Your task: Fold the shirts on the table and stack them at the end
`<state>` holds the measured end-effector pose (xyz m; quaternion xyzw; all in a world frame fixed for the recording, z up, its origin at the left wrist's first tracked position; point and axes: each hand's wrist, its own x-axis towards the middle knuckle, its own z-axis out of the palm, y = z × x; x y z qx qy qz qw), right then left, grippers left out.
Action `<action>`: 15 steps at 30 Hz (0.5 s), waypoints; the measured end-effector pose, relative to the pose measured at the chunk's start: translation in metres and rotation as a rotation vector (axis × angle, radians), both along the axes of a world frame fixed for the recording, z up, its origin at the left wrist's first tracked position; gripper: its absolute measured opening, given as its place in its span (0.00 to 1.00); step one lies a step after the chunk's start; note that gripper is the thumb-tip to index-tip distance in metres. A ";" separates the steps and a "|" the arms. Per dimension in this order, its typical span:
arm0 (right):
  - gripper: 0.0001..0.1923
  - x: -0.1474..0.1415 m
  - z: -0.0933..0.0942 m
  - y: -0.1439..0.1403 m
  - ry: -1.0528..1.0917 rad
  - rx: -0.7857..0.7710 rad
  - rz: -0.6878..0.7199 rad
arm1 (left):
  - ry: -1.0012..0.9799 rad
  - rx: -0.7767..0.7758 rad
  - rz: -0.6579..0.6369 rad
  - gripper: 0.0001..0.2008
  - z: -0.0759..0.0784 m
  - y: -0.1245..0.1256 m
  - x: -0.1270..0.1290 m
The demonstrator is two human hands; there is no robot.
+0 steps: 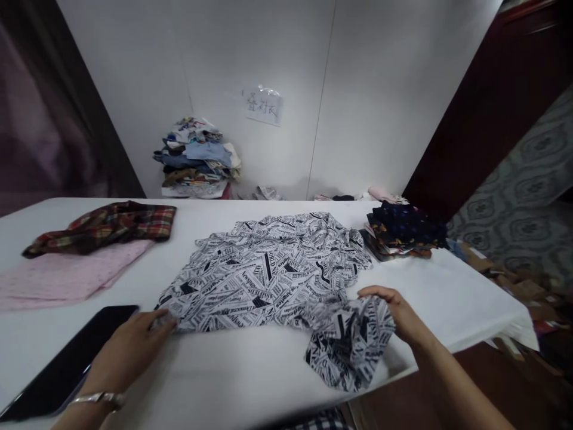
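A white shirt with black newspaper print (268,269) lies spread across the white table (215,370). At its near left corner, my left hand (138,340), with a silver bracelet on the wrist, pinches the fabric edge. My right hand (394,307) grips the shirt at the near right, where the cloth is lifted and bunched. Part of that bunch hangs in loose folds toward the table's front edge. The right fingertips are partly hidden by the cloth.
A black flat board (67,358) lies left of the shirt. Beyond it are a pink cloth (76,272) and a red plaid shirt (111,224). Folded dark clothes (403,230) sit at the right. A tall clothes pile (197,158) stands at the back by the wall.
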<state>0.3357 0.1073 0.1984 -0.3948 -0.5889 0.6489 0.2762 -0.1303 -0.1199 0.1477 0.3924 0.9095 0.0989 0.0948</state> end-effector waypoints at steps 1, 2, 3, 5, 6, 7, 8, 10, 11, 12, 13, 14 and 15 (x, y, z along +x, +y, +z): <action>0.14 0.000 0.000 0.006 0.004 -0.003 -0.023 | 0.003 -0.031 -0.012 0.29 0.001 0.001 0.001; 0.14 0.000 0.000 0.013 -0.022 0.007 0.003 | 0.001 -0.060 -0.022 0.27 0.003 0.002 0.001; 0.14 -0.002 -0.001 0.021 -0.078 0.038 0.071 | -0.007 -0.089 -0.024 0.25 0.004 0.003 0.001; 0.16 -0.007 -0.003 0.038 -0.247 0.179 0.257 | -0.049 -0.136 0.001 0.22 0.007 0.004 -0.001; 0.18 -0.009 -0.004 0.049 -0.335 0.275 0.312 | -0.076 -0.146 0.008 0.21 0.007 0.004 -0.002; 0.20 -0.012 -0.006 0.061 -0.408 0.366 0.324 | -0.093 -0.139 0.008 0.21 0.008 0.004 -0.004; 0.22 -0.013 -0.008 0.074 -0.461 0.442 0.301 | -0.094 -0.113 0.008 0.21 0.008 0.005 -0.007; 0.23 -0.016 -0.014 0.102 -0.529 0.546 0.188 | -0.059 -0.026 0.024 0.23 0.009 0.007 -0.011; 0.23 -0.016 -0.018 0.117 -0.561 0.591 0.127 | -0.034 0.020 0.035 0.24 0.009 0.010 -0.012; 0.22 -0.017 -0.022 0.131 -0.600 0.634 0.073 | -0.013 0.056 0.037 0.25 0.010 0.013 -0.013; 0.22 -0.018 -0.027 0.145 -0.647 0.679 0.021 | 0.005 0.082 0.030 0.26 0.011 0.017 -0.014; 0.23 -0.020 -0.033 0.157 -0.697 0.727 -0.024 | 0.020 0.100 0.014 0.27 0.013 0.022 -0.016; 0.24 -0.022 -0.040 0.169 -0.739 0.777 -0.055 | 0.036 0.113 -0.005 0.27 0.015 0.029 -0.017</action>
